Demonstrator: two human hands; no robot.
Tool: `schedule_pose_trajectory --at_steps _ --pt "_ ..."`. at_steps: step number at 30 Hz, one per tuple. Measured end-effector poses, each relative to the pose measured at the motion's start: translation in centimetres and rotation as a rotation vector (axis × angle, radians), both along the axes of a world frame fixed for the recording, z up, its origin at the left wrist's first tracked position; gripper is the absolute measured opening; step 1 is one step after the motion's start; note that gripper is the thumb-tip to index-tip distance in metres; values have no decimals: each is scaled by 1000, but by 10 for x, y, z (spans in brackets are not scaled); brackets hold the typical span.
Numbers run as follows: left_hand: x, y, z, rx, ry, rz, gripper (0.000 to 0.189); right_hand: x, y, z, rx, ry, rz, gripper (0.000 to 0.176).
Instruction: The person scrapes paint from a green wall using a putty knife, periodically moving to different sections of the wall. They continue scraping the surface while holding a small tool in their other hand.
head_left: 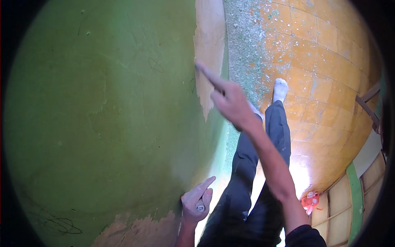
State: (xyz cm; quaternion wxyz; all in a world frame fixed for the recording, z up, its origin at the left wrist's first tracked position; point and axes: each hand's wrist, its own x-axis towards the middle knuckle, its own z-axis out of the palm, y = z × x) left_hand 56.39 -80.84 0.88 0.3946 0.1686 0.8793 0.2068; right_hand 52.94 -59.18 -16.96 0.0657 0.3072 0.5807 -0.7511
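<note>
My right hand [233, 103] reaches across to the green wall [123, 103]. What looks like its outstretched index finger, dusty and slightly blurred, points at the edge of a bare tan strip [209, 45] where the paint is gone. The other fingers are partly hidden from this side. Lower down, close to the wall, my left hand [196, 201] is whitened with dust. Its fingers are wrapped round a thing of which only a round, pale end [200, 206] shows; the rest is hidden.
Paint flakes [249, 53] lie thickly along the wall's foot and thin out over the orange tiled floor [325, 53]. My sock-covered foot [280, 88] stands on the tiles. A red-orange object [310, 201] rests at lower right, near a panel with a green strip [354, 197]. Another bare patch [140, 230] shows low on the wall.
</note>
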Motion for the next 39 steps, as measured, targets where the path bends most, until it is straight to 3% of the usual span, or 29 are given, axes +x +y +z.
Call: schedule_pose_trajectory --at_steps 3,8,12,18,20,22,24,25,30,35,39 --pt "-1 -2 3 41 -8 36 28 20 -52 8 117 209 -194 67" --pt "0 0 -2 42 5 14 29 -13 17 -6 42 72 -60 68" --pt "-3 2 3 34 -30 54 30 11 -27 -2 154 227 -115 67" --pt "-3 5 -1 14 -16 15 29 -32 37 0 125 47 -20 70" --pt "-6 4 -1 34 -13 17 29 -6 -8 -12 165 218 -168 69" --pt "-3 2 -2 73 7 22 29 -18 -13 -30 376 375 -257 71" --pt "-3 2 0 15 -14 -3 28 -25 8 -38 367 306 -216 73" --pt "-3 2 0 -18 -23 -12 28 -43 47 -19 248 178 -126 73" --pt "-4 5 3 3 -32 39 28 -3 -6 0 147 198 -57 65" --pt "-1 3 -5 -18 -14 -4 28 -64 68 -24 161 195 -180 74" --pt "-3 4 4 -14 -31 32 27 -21 24 -7 54 171 -52 68"
